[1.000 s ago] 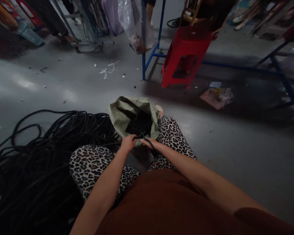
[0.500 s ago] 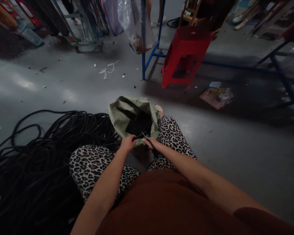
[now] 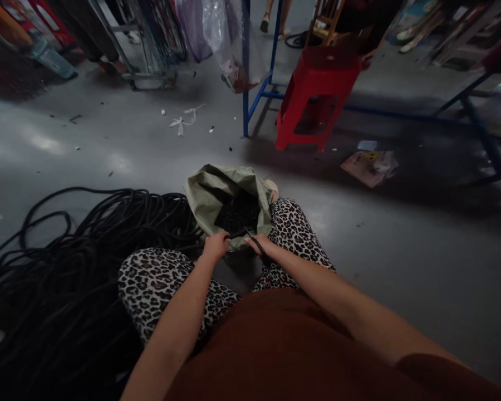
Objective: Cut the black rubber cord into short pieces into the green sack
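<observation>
A black cord juts from your gripping left hand toward scissors clasped in your right hand. A green sack gapes just ahead of both; coils heap left of your left hand, a red stool stands well beyond your right.

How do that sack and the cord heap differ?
The sack is dull green; the cord heap is black. The sack stands open and creased; the cord heap sprawls in loose loops. The cord heap spreads wider than the sack. Both rest on the floor.
</observation>
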